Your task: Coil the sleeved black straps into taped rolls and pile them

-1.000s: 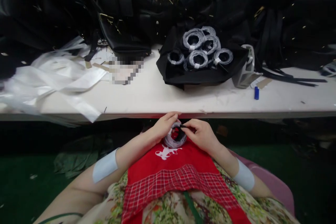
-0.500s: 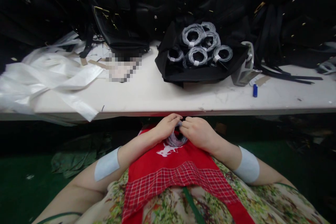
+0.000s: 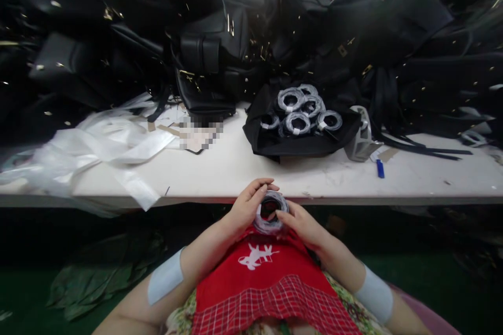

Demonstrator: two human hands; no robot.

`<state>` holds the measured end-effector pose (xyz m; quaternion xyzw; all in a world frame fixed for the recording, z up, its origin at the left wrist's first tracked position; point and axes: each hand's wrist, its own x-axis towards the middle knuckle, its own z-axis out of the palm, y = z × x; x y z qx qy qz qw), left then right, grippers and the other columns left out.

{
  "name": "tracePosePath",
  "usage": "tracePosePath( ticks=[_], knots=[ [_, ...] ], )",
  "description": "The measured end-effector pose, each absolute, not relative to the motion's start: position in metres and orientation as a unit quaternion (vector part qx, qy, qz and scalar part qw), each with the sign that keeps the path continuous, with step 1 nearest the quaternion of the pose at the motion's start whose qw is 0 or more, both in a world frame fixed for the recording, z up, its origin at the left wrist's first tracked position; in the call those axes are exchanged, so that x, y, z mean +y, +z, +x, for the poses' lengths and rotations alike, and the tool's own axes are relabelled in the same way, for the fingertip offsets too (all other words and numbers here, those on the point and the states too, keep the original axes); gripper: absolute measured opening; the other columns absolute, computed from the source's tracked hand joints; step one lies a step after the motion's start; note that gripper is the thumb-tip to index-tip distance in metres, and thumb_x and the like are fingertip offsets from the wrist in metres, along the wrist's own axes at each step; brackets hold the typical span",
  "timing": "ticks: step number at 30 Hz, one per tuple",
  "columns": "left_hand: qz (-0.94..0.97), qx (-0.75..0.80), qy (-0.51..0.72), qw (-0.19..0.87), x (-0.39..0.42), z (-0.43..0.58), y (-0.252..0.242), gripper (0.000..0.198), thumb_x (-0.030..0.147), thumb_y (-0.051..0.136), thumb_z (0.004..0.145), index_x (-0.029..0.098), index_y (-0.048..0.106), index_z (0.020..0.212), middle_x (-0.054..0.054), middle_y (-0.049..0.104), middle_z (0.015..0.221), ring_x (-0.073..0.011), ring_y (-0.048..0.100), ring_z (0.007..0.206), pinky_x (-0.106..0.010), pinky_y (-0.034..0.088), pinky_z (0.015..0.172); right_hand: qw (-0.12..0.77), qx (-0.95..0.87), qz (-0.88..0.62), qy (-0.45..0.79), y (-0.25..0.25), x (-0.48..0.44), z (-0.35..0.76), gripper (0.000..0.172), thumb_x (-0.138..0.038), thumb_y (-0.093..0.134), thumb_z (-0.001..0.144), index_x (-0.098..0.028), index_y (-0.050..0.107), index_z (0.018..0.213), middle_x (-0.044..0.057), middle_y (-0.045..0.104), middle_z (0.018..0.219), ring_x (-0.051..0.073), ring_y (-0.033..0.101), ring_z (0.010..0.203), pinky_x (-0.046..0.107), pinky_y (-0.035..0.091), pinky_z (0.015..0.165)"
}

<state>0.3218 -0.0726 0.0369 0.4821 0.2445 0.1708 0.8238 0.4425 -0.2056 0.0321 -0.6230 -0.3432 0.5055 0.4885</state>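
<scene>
A grey wrapped ring-shaped coil (image 3: 268, 226) is held between both hands just off the table's front edge, in front of a red apron (image 3: 231, 277). My left hand (image 3: 251, 201) grips its upper left side, where a small white tag shows. On the right side of the coil, my right hand (image 3: 301, 220) has its thumb on the front and its other fingers partly hidden behind. Several similar coils (image 3: 297, 123) lie in a black fabric holder (image 3: 302, 150) on the table.
Clear plastic film and white strips (image 3: 137, 186) lie at the left of the white table (image 3: 212, 178). A grey tape dispenser (image 3: 359, 149) and a blue lighter-like object (image 3: 380, 168) are right of the holder. Black bags (image 3: 204, 52) are piled behind.
The view has tilted up, showing more of the bag pile. The coil has turned to face the camera and shows more fully, with the hands now at its two sides.
</scene>
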Motion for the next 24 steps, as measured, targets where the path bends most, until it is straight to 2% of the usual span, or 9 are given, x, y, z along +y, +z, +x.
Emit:
tracePosePath(
  ticks=[5,7,9,12,14,16,19,22,24],
  knots=[
    [0.676,0.247,0.152,0.677,-0.05,0.325,0.043,0.04,0.036,0.068,0.076,0.017,0.062,0.111,-0.012,0.069,0.111,-0.0259,0.064,0.102,-0.04,0.048,0.096,0.554,-0.331,-0.603,0.47,0.03,-0.192,0.429,0.041,-0.047,0.064,0.084,-0.015,0.062,0.108,0.008,0.069,0.101,0.023,0.064,0.095,0.036,0.05,0.088],
    [0.722,0.243,0.133,0.635,-0.044,0.323,0.041,0.044,0.032,0.068,0.076,0.016,0.061,0.115,-0.012,0.069,0.11,-0.0263,0.064,0.102,-0.041,0.047,0.098,0.536,-0.365,-0.621,0.44,0.035,-0.187,0.431,0.041,-0.044,0.065,0.083,-0.015,0.062,0.113,0.008,0.07,0.104,0.024,0.064,0.098,0.036,0.05,0.088],
    [0.715,0.223,0.142,0.647,-0.04,0.319,0.037,0.053,0.035,0.063,0.08,0.015,0.052,0.128,-0.014,0.065,0.119,-0.0261,0.063,0.107,-0.041,0.047,0.098,0.492,-0.407,-0.673,0.373,0.047,-0.182,0.441,0.037,-0.04,0.064,0.084,-0.015,0.063,0.111,0.008,0.07,0.098,0.023,0.064,0.091,0.035,0.052,0.083],
    [0.67,0.219,0.184,0.685,-0.037,0.311,0.029,0.064,0.045,0.056,0.086,0.015,0.037,0.139,-0.017,0.058,0.129,-0.0263,0.06,0.113,-0.042,0.048,0.097,0.432,-0.442,-0.771,0.154,0.081,-0.173,0.471,0.031,-0.042,0.06,0.086,-0.015,0.064,0.1,0.005,0.068,0.081,0.019,0.061,0.074,0.029,0.051,0.068],
    [0.656,0.226,0.198,0.693,-0.037,0.306,0.026,0.062,0.047,0.054,0.087,0.014,0.038,0.137,-0.018,0.06,0.123,-0.0259,0.061,0.11,-0.043,0.049,0.095,0.414,-0.439,-0.795,-0.058,0.11,-0.164,0.5,0.035,-0.045,0.059,0.086,-0.014,0.062,0.1,0.006,0.067,0.081,0.02,0.06,0.071,0.03,0.05,0.067],
    [0.659,0.228,0.203,0.687,-0.038,0.299,0.025,0.06,0.044,0.057,0.085,0.013,0.042,0.134,-0.016,0.063,0.116,-0.0245,0.063,0.103,-0.042,0.05,0.093,0.394,-0.423,-0.767,-0.28,0.136,-0.151,0.532,0.041,-0.044,0.062,0.083,-0.011,0.061,0.108,0.014,0.068,0.095,0.026,0.063,0.085,0.038,0.05,0.079],
    [0.666,0.25,0.202,0.673,-0.043,0.288,0.027,0.058,0.037,0.063,0.081,0.01,0.047,0.13,-0.016,0.065,0.11,-0.0215,0.064,0.093,-0.038,0.053,0.086,0.325,-0.414,-0.732,-0.432,0.149,-0.12,0.583,0.039,-0.029,0.057,0.086,-0.011,0.06,0.12,0.02,0.062,0.12,0.034,0.055,0.116,0.049,0.04,0.1],
    [0.663,0.283,0.196,0.665,-0.043,0.276,0.031,0.057,0.033,0.065,0.079,0.007,0.052,0.127,-0.016,0.068,0.106,-0.0196,0.066,0.085,-0.036,0.054,0.082,0.254,-0.411,-0.788,-0.382,0.12,-0.077,0.635,0.039,-0.021,0.052,0.08,-0.012,0.066,0.116,0.023,0.05,0.138,0.037,0.043,0.132,0.05,0.032,0.106],
    [0.663,0.301,0.195,0.657,-0.041,0.266,0.032,0.057,0.034,0.067,0.078,0.008,0.054,0.126,-0.016,0.07,0.106,-0.0198,0.067,0.084,-0.035,0.055,0.08,0.165,-0.494,-0.829,-0.206,0.088,-0.05,0.669,0.037,-0.017,0.048,0.074,-0.007,0.069,0.103,0.027,0.062,0.12,0.035,0.054,0.121,0.048,0.037,0.104]
  ],
)
